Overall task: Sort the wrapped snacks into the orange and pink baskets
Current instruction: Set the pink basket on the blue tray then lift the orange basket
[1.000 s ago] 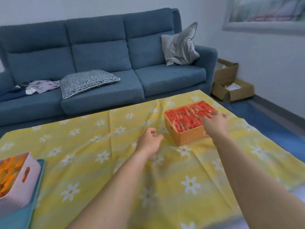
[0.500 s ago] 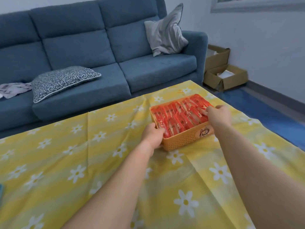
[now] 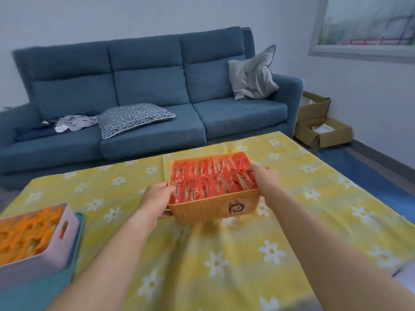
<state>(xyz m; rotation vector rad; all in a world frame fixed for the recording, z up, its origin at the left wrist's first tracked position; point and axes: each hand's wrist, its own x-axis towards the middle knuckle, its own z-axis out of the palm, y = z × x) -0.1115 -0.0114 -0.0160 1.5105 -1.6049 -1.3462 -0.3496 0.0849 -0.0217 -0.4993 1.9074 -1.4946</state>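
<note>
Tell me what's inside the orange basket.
The orange basket is packed with red wrapped snacks in rows, up to its rim. Its floor and anything beneath them are covered.

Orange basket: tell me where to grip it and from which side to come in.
Grip the rims of its two short ends, one hand from each side, as the left hand and right hand do now. The orange basket is wide and packed with red wrapped snacks, with no handle on its near wall, so a two-sided hold likely keeps it level.
</note>
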